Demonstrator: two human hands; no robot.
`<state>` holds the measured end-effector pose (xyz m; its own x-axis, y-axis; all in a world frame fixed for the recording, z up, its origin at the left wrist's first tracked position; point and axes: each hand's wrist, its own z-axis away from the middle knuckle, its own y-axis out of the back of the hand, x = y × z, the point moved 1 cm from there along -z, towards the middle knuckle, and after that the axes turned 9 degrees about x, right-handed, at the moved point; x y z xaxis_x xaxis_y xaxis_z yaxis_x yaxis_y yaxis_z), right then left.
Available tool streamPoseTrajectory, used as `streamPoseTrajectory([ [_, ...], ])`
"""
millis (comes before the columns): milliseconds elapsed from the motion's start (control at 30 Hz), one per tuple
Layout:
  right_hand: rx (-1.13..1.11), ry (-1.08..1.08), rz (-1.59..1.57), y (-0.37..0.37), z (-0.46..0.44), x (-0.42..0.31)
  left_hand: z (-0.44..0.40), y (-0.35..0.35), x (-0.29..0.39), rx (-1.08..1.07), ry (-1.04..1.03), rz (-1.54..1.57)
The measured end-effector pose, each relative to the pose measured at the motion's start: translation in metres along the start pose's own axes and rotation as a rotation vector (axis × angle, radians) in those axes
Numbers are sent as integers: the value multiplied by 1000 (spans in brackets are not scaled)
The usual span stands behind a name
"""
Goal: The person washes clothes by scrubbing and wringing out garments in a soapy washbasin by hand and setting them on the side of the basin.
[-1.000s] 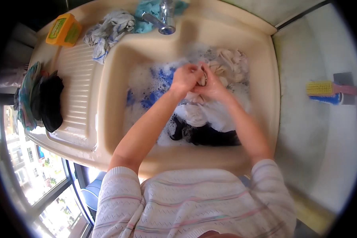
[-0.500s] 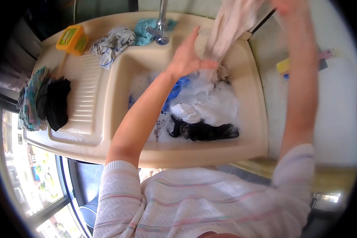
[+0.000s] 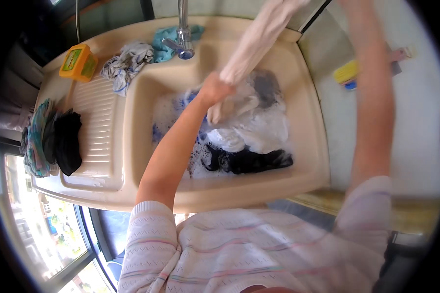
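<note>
My left hand [image 3: 217, 91] is closed round a long, pale pinkish-white wet garment [image 3: 259, 43], its exact kind unclear. Above this fist the cloth runs stretched and twisted to the top edge; a loose end [image 3: 219, 113] hangs below. My right forearm [image 3: 371, 97] reaches up past the top edge, and the hand itself is cut off. Below the left hand, soapy water in the beige sink [image 3: 308, 122] holds white cloth [image 3: 259, 129], a black garment [image 3: 254, 161] and blue cloth [image 3: 183, 101]. Grey cloth [image 3: 266, 90] shows at the basin's far right.
A chrome faucet [image 3: 183, 41] stands at the back, beside teal cloth [image 3: 166, 39] and crumpled whitish cloth [image 3: 127, 63]. On the ribbed drainboard [image 3: 95, 117] are a yellow tub [image 3: 78, 63] and a dark garment pile [image 3: 66, 141]. A yellow-headed brush [image 3: 346, 73] lies right.
My left hand, spread beside the hanging cloth before, has closed round it and sits slightly lower and left. The cloth is pulled into a narrow, slanting strip. My right hand has left the frame upward.
</note>
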<state>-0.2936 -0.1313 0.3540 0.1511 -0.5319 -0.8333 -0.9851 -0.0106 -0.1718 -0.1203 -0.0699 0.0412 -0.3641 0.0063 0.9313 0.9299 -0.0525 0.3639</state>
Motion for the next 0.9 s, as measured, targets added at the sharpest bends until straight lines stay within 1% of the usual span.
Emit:
streamPoseTrajectory([
  [33, 78, -99, -11, 12, 23, 37, 6, 1, -23, -16, 181, -223],
  [67, 151, -196, -24, 25, 48, 82, 17, 3, -34, -45, 230, -375],
  [100, 80, -285, 51, 63, 51, 142, 27, 5, -45, -75, 280, -527],
  [133, 66, -279, 156, 90, 67, 207, 29, -1, -76, -75, 317, -624],
  [167, 130, -424, 209, 108, 98, 259, 29, -10, -106, -76, 357, -721],
  [200, 168, -484, 397, 117, 129, 295, 33, -12, -115, -83, 364, -741],
  [233, 129, -306, 664, 123, 159, 325, 39, -14, -123, -92, 372, -765],
  [267, 26, -201, 879, 137, 186, 353, 43, -15, -130, -101, 378, -789],
  [300, -44, -269, 1054, 137, 211, 362, 45, -16, -135, -125, 396, -787],
  [333, -102, -414, 1137, 134, 230, 364, 46, -18, -138, -148, 413, -783],
  [367, -88, -555, 1206, 135, 237, 371, 45, -20, -142, -171, 429, -778],
  [400, -74, -699, 1274, 136, 241, 377, 42, -22, -147, -219, 384, -816],
  [433, -164, -719, 1344, 138, 240, 382, 41, -26, -153, -271, 336, -854],
  [467, -251, -734, 1414, 143, 234, 384, 39, -28, -156, -321, 283, -889],
  [500, -337, -744, 1483, 146, 225, 382, 40, -22, -140, -283, 260, -888],
  [567, -425, -700, 1388, 151, 203, 369, 43, -5, -103, -206, 206, -886],
  [600, -469, -677, 1342, 155, 195, 363, 38, 2, -91, -120, 180, -836],
  [633, -498, -436, 1253, 159, 191, 356, 31, 11, -78, -33, 156, -784],
  [700, -431, -652, 798, 130, 171, 304, 24, 31, -22, 150, -188, -509],
  [767, -539, -533, 432, 99, 148, 250, 26, 45, 63, 193, -339, -288],
  [833, -628, -393, 223, 55, 132, 168, 28, 55, 124, 212, -415, -122],
  [900, -646, -167, 155, 34, 125, 120, 31, 64, 164, 43, -486, 46],
])
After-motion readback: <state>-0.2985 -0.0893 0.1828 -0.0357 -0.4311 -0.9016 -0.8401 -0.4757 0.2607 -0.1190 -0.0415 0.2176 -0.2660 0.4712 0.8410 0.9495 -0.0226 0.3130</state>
